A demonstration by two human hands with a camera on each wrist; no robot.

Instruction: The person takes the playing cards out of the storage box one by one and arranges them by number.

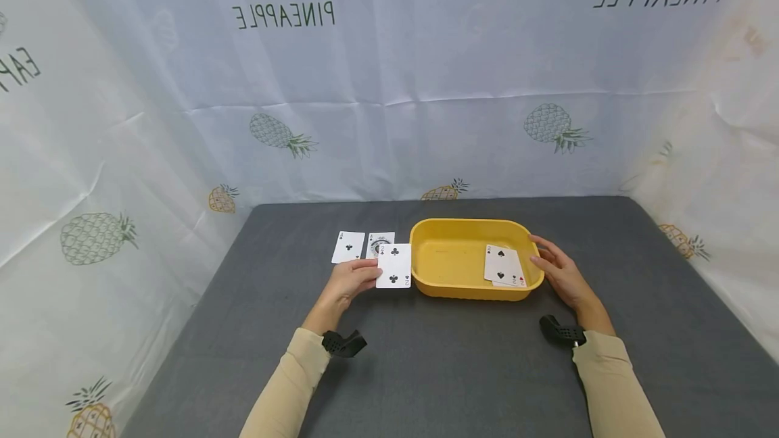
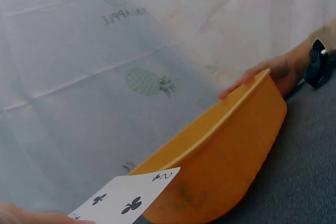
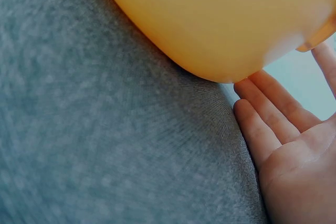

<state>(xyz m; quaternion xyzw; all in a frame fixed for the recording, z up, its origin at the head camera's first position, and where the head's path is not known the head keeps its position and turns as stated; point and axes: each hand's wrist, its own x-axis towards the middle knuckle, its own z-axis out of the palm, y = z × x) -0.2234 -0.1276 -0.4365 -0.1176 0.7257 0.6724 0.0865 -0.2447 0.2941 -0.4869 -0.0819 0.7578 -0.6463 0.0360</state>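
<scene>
My left hand [image 1: 349, 282] pinches a two of clubs [image 1: 394, 265] by its left edge, face up. The card is at the left end of a yellow plastic tub [image 1: 471, 292] and overlaps its rim in the head view. At the tub's right end, my right hand [image 1: 566, 279] rests with fingertips on the rim and outer wall. In the right wrist view its fingers [image 3: 270, 108] lie fairly straight against the tub. Inside the tub, toward the right, a two of spades [image 1: 502, 263] lies over another, red-marked card [image 1: 518, 283].
Behind my left hand lie an ace of clubs [image 1: 347, 247] and a card with an ornate round emblem [image 1: 381, 238], partly covered by the two of clubs. A dark grey cloth [image 1: 450, 370] covers the table. Pineapple-print curtains [image 1: 389, 66] hang at the back and sides.
</scene>
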